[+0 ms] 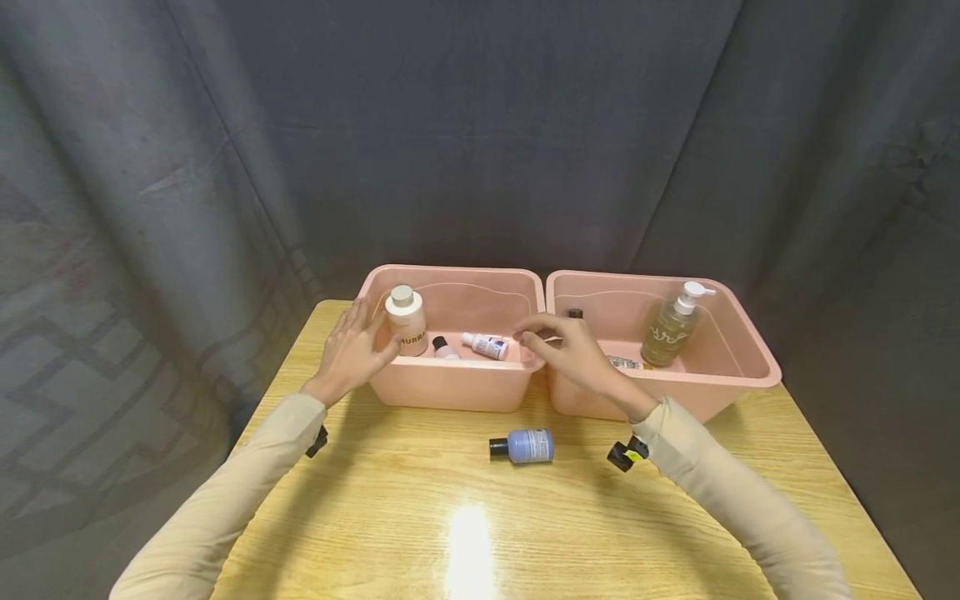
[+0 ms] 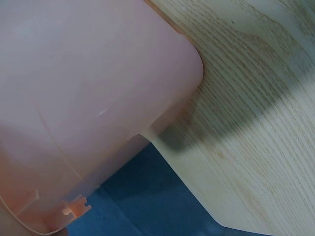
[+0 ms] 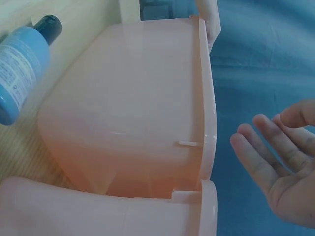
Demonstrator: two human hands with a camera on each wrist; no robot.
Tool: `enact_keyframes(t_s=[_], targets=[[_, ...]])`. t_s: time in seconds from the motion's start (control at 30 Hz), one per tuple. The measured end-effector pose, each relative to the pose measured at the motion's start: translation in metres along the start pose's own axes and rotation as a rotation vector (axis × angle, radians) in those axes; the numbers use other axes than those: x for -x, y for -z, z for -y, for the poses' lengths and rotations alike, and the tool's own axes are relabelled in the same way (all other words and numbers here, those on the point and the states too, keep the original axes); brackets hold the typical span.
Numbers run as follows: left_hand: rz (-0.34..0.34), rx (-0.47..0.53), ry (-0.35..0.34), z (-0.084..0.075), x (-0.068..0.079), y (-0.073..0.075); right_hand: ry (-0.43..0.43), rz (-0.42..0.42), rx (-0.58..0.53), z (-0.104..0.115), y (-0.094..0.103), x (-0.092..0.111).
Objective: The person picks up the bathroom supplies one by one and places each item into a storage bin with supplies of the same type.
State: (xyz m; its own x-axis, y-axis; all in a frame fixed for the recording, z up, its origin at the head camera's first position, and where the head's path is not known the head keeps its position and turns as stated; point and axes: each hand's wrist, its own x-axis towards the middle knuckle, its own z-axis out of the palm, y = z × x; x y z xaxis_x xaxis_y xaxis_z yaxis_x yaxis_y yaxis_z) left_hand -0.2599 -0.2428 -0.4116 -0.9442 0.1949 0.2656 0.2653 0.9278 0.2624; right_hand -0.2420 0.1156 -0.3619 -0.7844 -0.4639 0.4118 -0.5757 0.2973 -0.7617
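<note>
My left hand [image 1: 351, 350] rests on the left end of the left pink bin [image 1: 450, 387], its fingers stretched along the rim. Over that bin's right rim hovers my right hand [image 1: 573, 350]; the right wrist view shows its fingers loosely bent with nothing between them. Inside the bin, a white bottle [image 1: 408, 325] with a pale cap stands upright near my left thumb. A small black-capped bottle [image 1: 446, 351] and a small white bottle [image 1: 487, 346] lie beside it. On the table in front, a blue bottle [image 1: 531, 446] with a black cap lies on its side.
A second pink bin [image 1: 720, 393] stands close against the first on the right. It holds an upright pump bottle [image 1: 667, 333], a small printed tube [image 1: 624, 362] and a black-capped item [image 1: 575, 313]. Grey curtains [image 1: 480, 133] hang behind the wooden table [image 1: 390, 500].
</note>
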Motion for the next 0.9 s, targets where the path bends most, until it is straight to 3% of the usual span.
enact_keyframes(t_s=[0.4, 0.5, 0.63, 0.73, 0.9], targets=[[-0.011, -0.007, -0.008, 0.0, 0.0, -0.002, 0.058, 0.069, -0.059, -0.007, -0.006, 0.017], [-0.012, -0.008, -0.01, 0.0, 0.0, -0.002, 0.018, 0.094, -0.048, 0.01, -0.005, 0.022], [-0.014, -0.013, -0.013, 0.0, 0.0, -0.003, 0.014, 0.102, -0.049, 0.013, -0.007, 0.026], [-0.014, -0.019, -0.011, 0.0, 0.0, -0.003, 0.06, 0.102, -0.046, -0.006, -0.011, 0.029], [-0.018, -0.026, -0.01, 0.0, 0.0, -0.003, 0.106, 0.109, -0.027, -0.015, -0.013, 0.033]])
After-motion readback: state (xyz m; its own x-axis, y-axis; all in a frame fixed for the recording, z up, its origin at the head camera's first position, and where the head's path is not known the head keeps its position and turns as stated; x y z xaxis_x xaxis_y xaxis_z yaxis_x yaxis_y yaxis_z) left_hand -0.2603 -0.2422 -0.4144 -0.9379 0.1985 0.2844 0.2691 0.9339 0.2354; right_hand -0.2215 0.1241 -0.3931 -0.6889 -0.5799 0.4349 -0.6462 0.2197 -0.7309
